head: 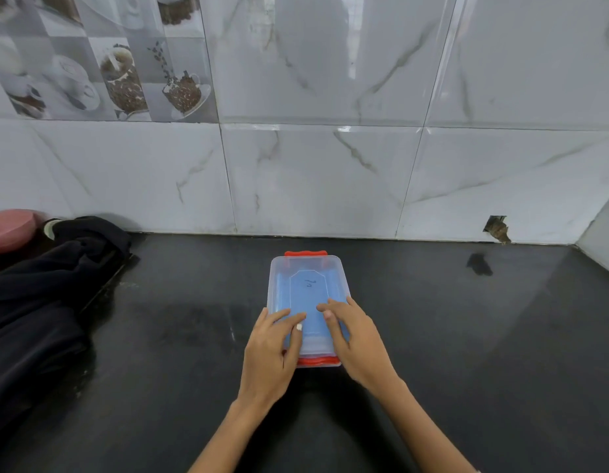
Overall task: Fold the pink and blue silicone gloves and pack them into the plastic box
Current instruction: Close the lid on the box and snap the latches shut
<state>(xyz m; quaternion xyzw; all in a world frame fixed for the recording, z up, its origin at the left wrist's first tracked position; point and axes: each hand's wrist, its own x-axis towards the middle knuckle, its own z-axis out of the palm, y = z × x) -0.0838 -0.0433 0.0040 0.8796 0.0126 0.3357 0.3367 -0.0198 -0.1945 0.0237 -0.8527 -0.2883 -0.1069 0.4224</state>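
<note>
A clear plastic box [308, 268] with its lid on and red clips at both ends lies on the dark counter. Blue silicone glove material [311, 297] shows through the lid; no pink glove is visible. My left hand [274, 349] rests on the near left part of the lid, fingers flat on top and thumb near the front red clip [318, 361]. My right hand [354, 339] lies on the near right part, fingers spread over the lid. Both hands press on the box from above.
A dark cloth [47, 295] is heaped at the left, with a pink round container [9, 230] behind it. The tiled wall [313, 179] rises close behind the box. A wall corner stands at far right [600, 240].
</note>
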